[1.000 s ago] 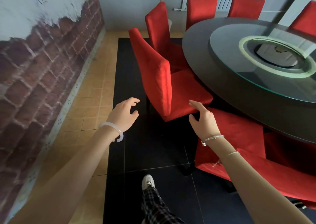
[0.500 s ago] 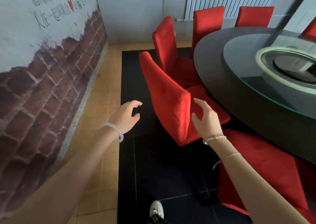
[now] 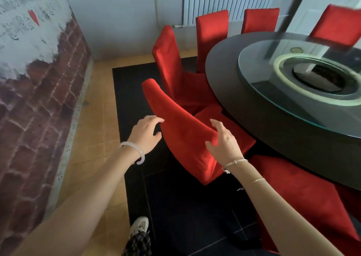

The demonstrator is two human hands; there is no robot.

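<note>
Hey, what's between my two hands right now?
The nearest red chair's backrest lies between the left hand and the right hand, as the head view shows.

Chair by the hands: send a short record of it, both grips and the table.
chair: red, pushed in at the table, back toward the person
left grip: open, fingertips at the chair back's left side; contact unclear
right grip: open, thumb against the back's near corner, fingers nearly straight
table: round, dark, glass turntable on top
next chair: red, just beyond
</note>
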